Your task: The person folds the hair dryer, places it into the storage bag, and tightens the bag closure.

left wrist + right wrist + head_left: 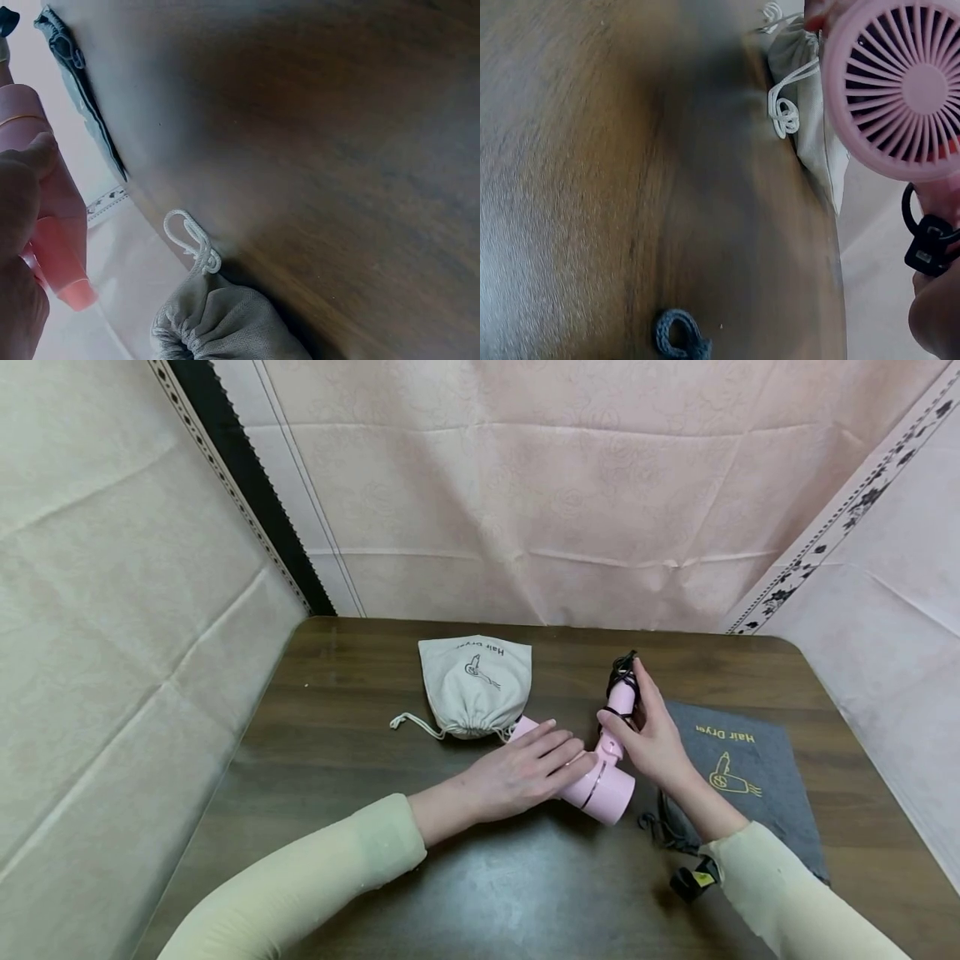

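A pink hair dryer [609,793] is held up over the table between both hands. My left hand [521,774] grips its barrel, fingers laid across the top; the left wrist view shows the thumb wrapped on the pink body [64,199]. Around the handle, where a black cord [622,671] is bundled at the end, my right hand [654,739] holds on with thumb and fingers. In the right wrist view the round slotted grille [924,88] faces the camera, and a black cord loop with a small block [928,246] hangs by the handle.
A light grey drawstring pouch [476,685] printed "Hair Dryer" lies just beyond the dryer's left end. Under the right forearm, a dark grey pouch [772,760] lies flat with its drawstring [660,831] toward the middle. The wooden table [337,710] meets hanging cloth at the back.
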The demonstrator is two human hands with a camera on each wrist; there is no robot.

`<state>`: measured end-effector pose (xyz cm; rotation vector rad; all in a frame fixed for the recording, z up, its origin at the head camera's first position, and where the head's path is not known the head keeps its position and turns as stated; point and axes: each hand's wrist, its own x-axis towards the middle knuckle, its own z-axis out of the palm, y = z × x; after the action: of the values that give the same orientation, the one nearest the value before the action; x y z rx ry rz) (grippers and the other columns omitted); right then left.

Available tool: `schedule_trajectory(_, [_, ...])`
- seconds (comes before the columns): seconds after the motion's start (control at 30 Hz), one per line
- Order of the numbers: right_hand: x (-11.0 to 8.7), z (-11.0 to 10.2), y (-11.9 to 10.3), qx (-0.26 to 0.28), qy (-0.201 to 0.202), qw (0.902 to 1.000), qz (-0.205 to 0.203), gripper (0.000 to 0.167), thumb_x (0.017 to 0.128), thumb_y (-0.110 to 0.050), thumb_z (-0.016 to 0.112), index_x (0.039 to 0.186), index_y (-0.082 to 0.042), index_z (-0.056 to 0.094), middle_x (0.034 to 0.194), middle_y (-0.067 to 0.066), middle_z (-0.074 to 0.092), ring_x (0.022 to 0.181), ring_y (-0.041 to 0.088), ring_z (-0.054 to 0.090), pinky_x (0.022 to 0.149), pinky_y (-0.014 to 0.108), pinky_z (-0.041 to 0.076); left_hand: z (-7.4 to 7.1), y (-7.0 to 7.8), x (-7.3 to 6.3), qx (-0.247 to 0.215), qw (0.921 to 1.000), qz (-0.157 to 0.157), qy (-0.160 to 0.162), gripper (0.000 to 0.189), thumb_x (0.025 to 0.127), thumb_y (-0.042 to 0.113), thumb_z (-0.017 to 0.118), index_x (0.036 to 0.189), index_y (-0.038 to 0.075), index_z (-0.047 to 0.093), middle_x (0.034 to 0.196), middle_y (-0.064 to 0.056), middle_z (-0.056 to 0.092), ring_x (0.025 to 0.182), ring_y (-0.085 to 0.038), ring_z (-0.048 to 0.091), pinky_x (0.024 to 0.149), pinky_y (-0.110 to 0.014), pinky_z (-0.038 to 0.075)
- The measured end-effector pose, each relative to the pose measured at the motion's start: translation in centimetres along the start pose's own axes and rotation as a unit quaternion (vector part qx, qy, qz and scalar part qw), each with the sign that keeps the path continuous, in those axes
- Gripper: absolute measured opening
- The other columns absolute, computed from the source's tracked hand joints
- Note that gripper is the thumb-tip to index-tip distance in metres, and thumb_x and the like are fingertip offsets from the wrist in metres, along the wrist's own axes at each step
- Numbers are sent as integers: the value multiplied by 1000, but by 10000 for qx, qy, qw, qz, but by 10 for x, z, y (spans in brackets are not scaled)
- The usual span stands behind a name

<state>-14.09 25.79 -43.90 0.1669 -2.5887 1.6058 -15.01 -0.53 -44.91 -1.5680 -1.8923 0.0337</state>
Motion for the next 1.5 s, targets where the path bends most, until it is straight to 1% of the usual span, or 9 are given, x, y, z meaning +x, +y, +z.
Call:
schedule_trajectory(0.07, [0, -2, 0, -47, -39, 10000, -63, 96, 105, -17, 67, 174, -23, 0, 178, 16, 0, 159, 41, 23, 124, 60, 29, 1, 0, 0, 37, 10000, 44, -8, 40, 107, 20, 57, 147, 12, 59, 138, -6, 62, 130, -24, 59, 120, -46, 45])
schedule_trajectory(0.1, [0, -3, 0, -66, -54, 9999, -79, 96, 105, -17, 67, 174, -24, 0, 178, 16, 1, 159, 41, 24, 124, 55, 31, 2, 0, 1, 58, 10000, 70, -10, 40, 107, 20, 57, 147, 13, 59, 138, -6, 62, 130, -24, 59, 120, -46, 44])
schedule_trajectory(0.17, [0, -4, 0, -57, -80, 9999, -114, 97, 105, -16, 67, 174, -25, 0, 178, 16, 2, 158, 41, 27, 122, 40, 35, 2, 0, 1, 92, 9999, 116, -1, 40, 107, 20, 57, 146, 13, 59, 138, -6, 62, 131, -24, 59, 120, -46, 44])
schedule_trajectory(0.27, [0, -7, 0, -70, -76, 9997, -204, 97, 104, -16, 68, 173, -26, 2, 178, 15, 4, 156, 41, 30, 111, 17, 39, 3, -1, 2, 130, 9998, 171, -2, 40, 107, 20, 56, 147, 13, 59, 139, -7, 62, 132, -25, 59, 122, -47, 42])
schedule_trajectory(0.37, [0, -10, 0, -52, -94, 9995, -292, 97, 104, -14, 69, 173, -26, 3, 178, 14, 5, 155, 42, 31, 103, 7, 37, 3, -1, 3, 165, 9996, 240, -3, 41, 107, 20, 56, 147, 13, 59, 140, -7, 62, 133, -25, 58, 123, -47, 40])
schedule_trajectory(0.97, [-1, -13, 1, -242, -109, 9975, -660, 95, 102, -5, 70, 174, -20, 10, 178, 14, 11, 150, 48, 38, 100, 5, 40, 5, -1, 3, 330, 9982, 491, 41, 41, 108, 17, 53, 148, 14, 59, 142, -8, 63, 135, -26, 58, 125, -49, 38])
schedule_trajectory(1.37, [0, -16, 4, -355, -432, 9938, -962, 94, 100, -2, 71, 173, -16, 13, 175, 23, 16, 148, 49, 40, 101, 4, 39, 8, -1, 2, 208, 9977, 643, 16, 43, 107, 17, 55, 149, 14, 58, 146, -7, 62, 138, -26, 57, 126, -49, 35])
schedule_trajectory(1.43, [0, -16, 4, -469, -506, 9921, -1050, 94, 99, -2, 72, 173, -14, 15, 175, 22, 18, 148, 48, 41, 104, 9, 42, 8, -1, 2, 226, 9974, 682, -16, 42, 107, 18, 54, 149, 15, 58, 147, -6, 61, 139, -26, 56, 127, -49, 34])
schedule_trajectory(1.5, [0, -16, 2, -840, -627, 9877, -1158, 91, 99, -5, 72, 172, -14, 19, 175, 21, 22, 148, 45, 42, 109, 21, 47, 7, -1, 2, 207, 9967, 783, -40, 42, 108, 19, 53, 150, 16, 58, 148, -6, 61, 140, -25, 56, 126, -49, 35])
